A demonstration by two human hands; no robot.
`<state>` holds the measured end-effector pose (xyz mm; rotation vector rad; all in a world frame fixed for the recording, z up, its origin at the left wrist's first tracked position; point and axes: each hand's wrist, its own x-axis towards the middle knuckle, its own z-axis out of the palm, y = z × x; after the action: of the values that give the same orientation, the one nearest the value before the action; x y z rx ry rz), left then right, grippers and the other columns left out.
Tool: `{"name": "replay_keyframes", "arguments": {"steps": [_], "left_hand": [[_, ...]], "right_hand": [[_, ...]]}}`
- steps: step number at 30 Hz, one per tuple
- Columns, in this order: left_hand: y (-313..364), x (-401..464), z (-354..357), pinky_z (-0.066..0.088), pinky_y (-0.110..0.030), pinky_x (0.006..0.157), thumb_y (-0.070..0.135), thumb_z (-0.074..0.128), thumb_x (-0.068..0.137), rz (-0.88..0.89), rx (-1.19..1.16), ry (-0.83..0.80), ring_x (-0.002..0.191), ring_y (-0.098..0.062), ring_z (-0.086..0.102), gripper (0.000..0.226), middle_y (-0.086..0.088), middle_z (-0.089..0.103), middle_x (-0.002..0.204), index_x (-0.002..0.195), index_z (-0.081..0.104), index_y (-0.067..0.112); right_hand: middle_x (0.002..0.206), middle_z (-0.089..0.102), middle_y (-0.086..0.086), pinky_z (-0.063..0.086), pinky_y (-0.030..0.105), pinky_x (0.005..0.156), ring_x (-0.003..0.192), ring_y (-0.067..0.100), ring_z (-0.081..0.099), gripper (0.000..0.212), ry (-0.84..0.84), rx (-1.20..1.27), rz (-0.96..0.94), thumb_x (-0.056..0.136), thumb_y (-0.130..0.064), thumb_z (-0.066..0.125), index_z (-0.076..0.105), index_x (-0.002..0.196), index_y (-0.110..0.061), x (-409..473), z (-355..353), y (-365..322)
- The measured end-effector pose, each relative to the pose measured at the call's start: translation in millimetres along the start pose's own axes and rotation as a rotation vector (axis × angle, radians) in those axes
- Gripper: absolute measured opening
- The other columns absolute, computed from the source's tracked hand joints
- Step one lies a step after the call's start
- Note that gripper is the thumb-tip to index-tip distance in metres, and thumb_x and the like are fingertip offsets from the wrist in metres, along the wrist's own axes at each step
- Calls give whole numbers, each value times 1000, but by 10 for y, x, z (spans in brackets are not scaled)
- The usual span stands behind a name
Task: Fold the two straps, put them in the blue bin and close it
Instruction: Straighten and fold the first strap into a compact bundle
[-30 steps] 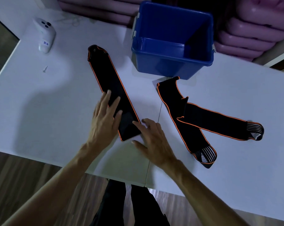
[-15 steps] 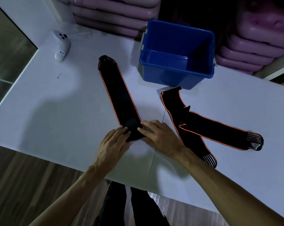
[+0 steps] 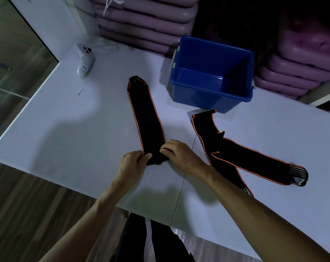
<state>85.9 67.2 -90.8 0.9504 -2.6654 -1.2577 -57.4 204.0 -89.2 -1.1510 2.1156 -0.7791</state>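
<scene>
A black strap with orange edging lies lengthwise on the white table, its far end near the blue bin. My left hand and my right hand pinch its near end from either side, lifting it slightly. A second black strap with orange trim lies loosely bent to the right, with striped elastic ends. The bin stands open and looks empty; I see no lid.
A white controller and a small screw lie at the table's far left. Stacks of pink mats stand behind the table. The table's near edge runs just below my hands.
Both hands slid from lying flat on the first strap down to its near end and now pinch it. The view has shifted, so everything sits lower in frame.
</scene>
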Motion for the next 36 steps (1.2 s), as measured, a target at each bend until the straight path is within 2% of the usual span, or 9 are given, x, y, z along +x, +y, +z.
{"name": "replay_keyframes", "arguments": {"steps": [2,5,11,14,16,20,25,30,36], "left_hand": [[-3,22,3,36,-12,50,29,63,90,-55,-21,52,56,-4,55,20,3,63,63,85,67,10],[-12,1,16,42,-17,50,26,68,87,-16,-70,113,55,-12,59,14,-1,64,61,90,59,15],[-72,-80,78,50,-34,61,21,66,88,308,182,283,79,-23,57,11,-3,61,94,91,68,11],[-183,-121,87,53,-38,63,25,60,91,446,276,254,82,-25,60,19,-4,66,100,96,69,10],[-280,-172,57,51,-34,71,36,64,88,496,314,167,92,-22,60,32,-2,66,110,107,67,11],[-331,-240,20,45,-27,77,41,61,87,525,393,106,101,-20,61,41,-1,65,118,115,65,12],[-282,-226,10,50,-31,77,32,58,92,529,367,106,98,-22,62,36,-5,65,115,115,64,6],[-193,-129,-13,46,-30,81,29,47,96,416,219,106,94,-24,53,35,-9,61,104,110,65,2],[-177,142,-79,44,-35,65,45,33,93,194,102,39,71,-24,52,52,-7,59,78,88,67,6]], "right_hand": [[100,64,1,42,22,82,95,12,56,22,68,40,24,99,-26,52,67,109,-13,-8,36,-30],[101,63,-2,44,22,83,95,10,56,17,160,61,34,98,-27,54,65,109,-17,-58,120,-77],[115,43,-5,34,3,89,100,-2,51,21,230,117,71,100,-25,53,66,106,-11,-176,181,-104],[143,37,6,38,24,103,124,20,43,44,129,-121,-40,98,-42,50,60,127,-10,-250,165,1],[149,33,11,44,35,95,120,27,43,63,80,-334,-111,92,-58,48,50,139,-14,-327,150,86],[138,48,12,54,42,76,109,30,52,60,155,-567,-197,89,-43,63,50,136,-8,-395,244,103],[130,55,7,52,42,76,107,27,53,51,136,-532,-259,98,-38,45,48,138,-5,-326,237,131],[120,62,0,43,28,90,110,14,47,42,87,-175,-148,100,-40,45,53,133,-15,-202,53,5],[101,56,-5,37,22,86,99,11,39,30,194,-21,-2,98,-37,53,65,112,-14,63,79,-27]]}}
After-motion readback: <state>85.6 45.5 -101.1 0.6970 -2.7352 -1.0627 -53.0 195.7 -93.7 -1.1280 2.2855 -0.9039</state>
